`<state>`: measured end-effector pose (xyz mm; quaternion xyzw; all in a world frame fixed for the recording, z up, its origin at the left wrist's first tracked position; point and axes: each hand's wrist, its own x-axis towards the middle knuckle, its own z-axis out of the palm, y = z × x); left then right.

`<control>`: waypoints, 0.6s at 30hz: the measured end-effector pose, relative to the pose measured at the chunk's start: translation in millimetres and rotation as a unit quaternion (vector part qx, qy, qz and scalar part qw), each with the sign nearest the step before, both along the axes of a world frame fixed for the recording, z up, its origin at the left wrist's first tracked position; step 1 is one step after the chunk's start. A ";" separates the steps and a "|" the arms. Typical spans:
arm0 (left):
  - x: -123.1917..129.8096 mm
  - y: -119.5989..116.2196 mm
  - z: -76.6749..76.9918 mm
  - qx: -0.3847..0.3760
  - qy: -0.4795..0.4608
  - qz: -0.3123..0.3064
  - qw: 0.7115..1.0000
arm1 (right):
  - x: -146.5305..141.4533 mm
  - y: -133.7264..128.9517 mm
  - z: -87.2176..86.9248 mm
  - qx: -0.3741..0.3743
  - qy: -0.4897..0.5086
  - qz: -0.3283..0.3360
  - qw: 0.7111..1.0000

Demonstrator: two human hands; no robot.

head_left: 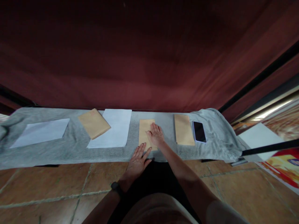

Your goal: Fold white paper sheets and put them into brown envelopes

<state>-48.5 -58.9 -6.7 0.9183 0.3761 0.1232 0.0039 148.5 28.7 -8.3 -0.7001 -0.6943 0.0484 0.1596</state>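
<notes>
A brown paper envelope (143,130) lies flat on the grey cloth in front of me. My right hand (156,134) rests on its right half, palm down with the fingers stretched out. At the envelope's lower left corner lies my left hand (137,161), fingers spread, the tips touching the paper and the cloth edge. Neither hand grips anything. To the right is a second brown envelope (184,130). On the left, a stack of brown envelopes (94,123) sits askew, partly over a pile of white paper (116,132).
A grey cloth (161,155) covers the long narrow table. More white paper (42,132) lies at the far left. A phone (199,132) is beside the right envelope. Behind hangs a dark red curtain (140,77). A black bar (268,147) and a white board (261,140) stand at the right.
</notes>
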 end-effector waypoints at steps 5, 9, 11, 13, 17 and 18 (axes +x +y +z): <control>2.0 -1.9 0.7 0.007 -0.007 0.011 1.000 | 14.2 -22.7 -4.1 0.007 -0.005 -0.002 1.000; 3.7 -3.7 2.7 0.009 -0.010 0.021 1.000 | 22.6 -37.9 3.0 -0.007 -0.005 -0.018 1.000; 4.5 -4.0 1.6 0.012 -0.013 0.026 1.000 | 15.9 -49.8 7.9 0.001 0.008 -0.034 0.999; 4.9 -4.0 -1.9 0.016 -0.016 0.033 0.999 | 0.8 -68.6 10.1 0.032 0.023 -0.025 0.999; 4.2 -5.3 -13.5 0.018 -0.027 0.047 0.998 | -33.3 -119.0 2.4 0.084 0.030 0.080 0.993; 3.8 -6.0 -16.2 0.017 -0.032 0.056 0.998 | -37.7 -130.1 -0.9 0.088 0.025 0.085 0.992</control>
